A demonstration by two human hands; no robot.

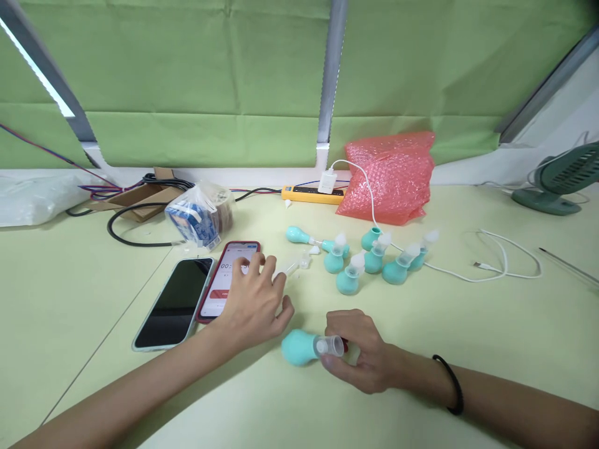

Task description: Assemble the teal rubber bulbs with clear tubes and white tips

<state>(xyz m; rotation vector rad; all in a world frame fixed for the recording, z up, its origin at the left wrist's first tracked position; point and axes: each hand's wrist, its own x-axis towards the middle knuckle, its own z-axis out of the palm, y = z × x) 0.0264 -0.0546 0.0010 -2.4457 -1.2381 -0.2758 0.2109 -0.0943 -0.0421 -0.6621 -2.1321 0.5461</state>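
Observation:
My left hand hovers at the right side of a red-edged phone with a timer on its screen. Its fingers are bent and apart, with nothing in them. Below and to the right lies a teal squeeze bulb on its side, its clear tube pointing right. My right hand has thumb and forefinger around this tube. Something small and dark red shows at the tube's end, too hidden to name. Beyond stand several similar teal bulbs with clear tops, and another teal bulb lies behind them.
A second phone with a dark screen lies at left. Behind are a plastic-wrapped bundle, a yellow power strip and a red bubble-wrap bag. A white cable and a green fan are at right.

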